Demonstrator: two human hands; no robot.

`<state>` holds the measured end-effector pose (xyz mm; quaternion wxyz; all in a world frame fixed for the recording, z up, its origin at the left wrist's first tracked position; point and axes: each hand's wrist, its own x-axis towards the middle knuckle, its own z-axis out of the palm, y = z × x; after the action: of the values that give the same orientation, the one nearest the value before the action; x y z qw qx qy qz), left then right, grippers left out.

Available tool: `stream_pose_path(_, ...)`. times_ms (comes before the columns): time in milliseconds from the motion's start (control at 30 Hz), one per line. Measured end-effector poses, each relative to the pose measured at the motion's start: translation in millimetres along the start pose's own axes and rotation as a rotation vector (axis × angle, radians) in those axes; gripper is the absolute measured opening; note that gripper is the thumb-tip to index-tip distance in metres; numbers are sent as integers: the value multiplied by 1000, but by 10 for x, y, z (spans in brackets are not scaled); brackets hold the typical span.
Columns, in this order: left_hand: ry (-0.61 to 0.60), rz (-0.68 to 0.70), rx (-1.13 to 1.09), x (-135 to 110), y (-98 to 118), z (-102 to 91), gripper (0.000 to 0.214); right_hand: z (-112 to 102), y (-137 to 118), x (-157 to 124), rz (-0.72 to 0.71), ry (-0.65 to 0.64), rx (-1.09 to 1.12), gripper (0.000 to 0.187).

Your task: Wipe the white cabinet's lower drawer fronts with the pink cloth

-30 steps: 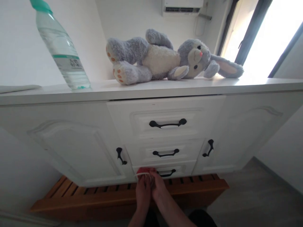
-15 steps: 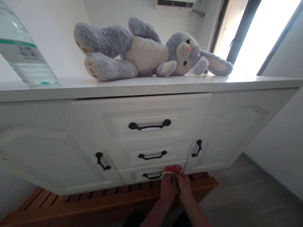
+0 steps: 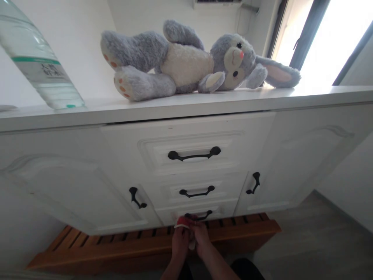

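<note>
Hands: your left hand (image 3: 180,243) and right hand (image 3: 201,242) both clamp a small red-and-white thing (image 3: 183,222).
Place: just before the lowest drawer handle (image 3: 201,215).

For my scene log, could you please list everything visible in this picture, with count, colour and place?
plush rabbit: 1, grey and cream, lying on its side on the cabinet top
water bottle: 1, clear with green band, on the cabinet top at left
cabinet: 1, white, three drawers between two doors
handles: 5, black, on the drawers and doors
wooden platform: 1, orange-brown, under the cabinet
air conditioner: 1, white, high on the wall
window: 1, dark frame, top right
red item: 1, red and white, held before the bottom drawer
left hand: 1, on the red item
right hand: 1, beside the left, on the red item
</note>
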<state>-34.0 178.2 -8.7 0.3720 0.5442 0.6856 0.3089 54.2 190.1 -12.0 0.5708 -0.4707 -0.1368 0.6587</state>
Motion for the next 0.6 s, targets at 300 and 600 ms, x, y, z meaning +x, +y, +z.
stream_pose_path(300,197,132,-94,-128,230,-701,36,724,-82,-288,25,-161,121,39)
stream_pose_path(600,198,52,-635,-633,236,-490,55,268,-619,-1052,-128,-115,48,54)
